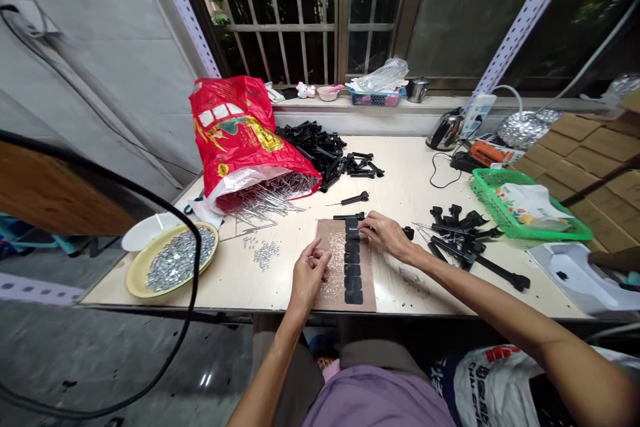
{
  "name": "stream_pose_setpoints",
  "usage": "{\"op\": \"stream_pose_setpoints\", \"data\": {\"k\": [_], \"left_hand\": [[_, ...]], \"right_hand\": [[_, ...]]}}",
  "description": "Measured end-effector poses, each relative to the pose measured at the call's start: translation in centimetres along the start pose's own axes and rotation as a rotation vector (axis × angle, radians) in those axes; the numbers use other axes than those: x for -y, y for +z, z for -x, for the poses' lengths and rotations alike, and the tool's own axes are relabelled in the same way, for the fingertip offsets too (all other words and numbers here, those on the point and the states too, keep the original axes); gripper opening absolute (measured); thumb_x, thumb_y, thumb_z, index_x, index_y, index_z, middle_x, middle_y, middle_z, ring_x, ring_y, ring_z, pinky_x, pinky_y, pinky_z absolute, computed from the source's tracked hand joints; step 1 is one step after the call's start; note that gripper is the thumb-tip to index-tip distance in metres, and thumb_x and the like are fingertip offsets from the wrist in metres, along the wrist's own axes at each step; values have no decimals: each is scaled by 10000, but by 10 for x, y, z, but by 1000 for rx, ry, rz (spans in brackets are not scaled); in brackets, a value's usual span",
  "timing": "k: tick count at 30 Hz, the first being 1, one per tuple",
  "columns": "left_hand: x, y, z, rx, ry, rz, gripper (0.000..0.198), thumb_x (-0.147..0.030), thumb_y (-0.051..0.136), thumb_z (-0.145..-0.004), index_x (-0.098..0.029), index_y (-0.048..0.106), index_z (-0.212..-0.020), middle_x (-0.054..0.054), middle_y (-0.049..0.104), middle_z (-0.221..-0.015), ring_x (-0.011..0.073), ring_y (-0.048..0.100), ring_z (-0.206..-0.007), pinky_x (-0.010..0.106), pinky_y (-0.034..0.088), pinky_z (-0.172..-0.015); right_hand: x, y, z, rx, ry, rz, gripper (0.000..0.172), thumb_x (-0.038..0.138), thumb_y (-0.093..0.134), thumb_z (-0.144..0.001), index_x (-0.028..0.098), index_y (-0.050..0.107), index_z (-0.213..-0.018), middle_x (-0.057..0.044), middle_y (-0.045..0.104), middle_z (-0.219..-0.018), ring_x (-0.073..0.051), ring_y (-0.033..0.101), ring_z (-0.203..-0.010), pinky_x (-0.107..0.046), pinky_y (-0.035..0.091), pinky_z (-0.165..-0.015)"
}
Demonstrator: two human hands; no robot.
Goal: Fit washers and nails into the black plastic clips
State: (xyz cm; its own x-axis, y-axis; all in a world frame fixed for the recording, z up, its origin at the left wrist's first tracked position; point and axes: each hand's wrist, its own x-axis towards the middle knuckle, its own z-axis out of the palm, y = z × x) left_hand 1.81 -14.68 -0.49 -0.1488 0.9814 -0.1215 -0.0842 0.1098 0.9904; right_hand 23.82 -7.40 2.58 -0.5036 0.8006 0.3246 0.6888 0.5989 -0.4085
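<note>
1. left hand (310,272) rests on the left edge of the brown board (333,280), fingers curled together; cannot tell if anything is pinched.
2. right hand (387,235) is at the board's 12 o'clock end, fingertips clamped on the top black piece (353,235) (small, partly hidden).
3. column of black pieces (353,273) runs down the board, packed end to end.
4. yellow dish (137,277) of metal bits lies at 9 o'clock from the board, red bag (235,133) at 11, green basket (487,190) at 2.
</note>
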Motion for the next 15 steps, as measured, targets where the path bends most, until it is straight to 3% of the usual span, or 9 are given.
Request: {"op": "stream_pose_setpoints", "data": {"k": [6, 9, 13, 15], "left_hand": [[20, -2, 3, -17, 151, -210, 499, -401, 641, -764, -187, 577, -1210, 32, 551, -876, 94, 531, -615, 222, 519, -513], [22, -2, 6, -37, 175, -281, 458, -410, 573, -819, -190, 561, -1220, 43, 552, -904, 105, 546, -649, 230, 526, -526], [24, 0, 6, -68, 182, -290, 455, -417, 552, -835, -185, 548, -1228, 42, 559, -887, 111, 561, -650, 237, 531, -535], [25, 1, 6, -78, 176, -287, 459, -423, 559, -828, -185, 554, -1221, 37, 558, -875, 108, 561, -631, 237, 529, -524]], "right_hand": [[-38, 11, -17, 29, -74, 84, 203, 240, 475, -931, 174, 664, -900, -60, 599, -871, -173, 517, -869, -266, 444, -709], [-34, 17, -2, 50, -137, 31, 257, 249, 427, -953, 149, 658, -903, -66, 606, -866, -164, 529, -827, -277, 470, -687], [-17, 18, 31, 210, -452, -115, 290, 238, 366, -973, 166, 647, -988, -53, 619, -907, -145, 551, -856, -290, 509, -727], [-15, 15, 34, 227, -483, -137, 280, 237, 372, -971, 165, 641, -993, -54, 618, -917, -143, 553, -873, -300, 519, -756]]}}
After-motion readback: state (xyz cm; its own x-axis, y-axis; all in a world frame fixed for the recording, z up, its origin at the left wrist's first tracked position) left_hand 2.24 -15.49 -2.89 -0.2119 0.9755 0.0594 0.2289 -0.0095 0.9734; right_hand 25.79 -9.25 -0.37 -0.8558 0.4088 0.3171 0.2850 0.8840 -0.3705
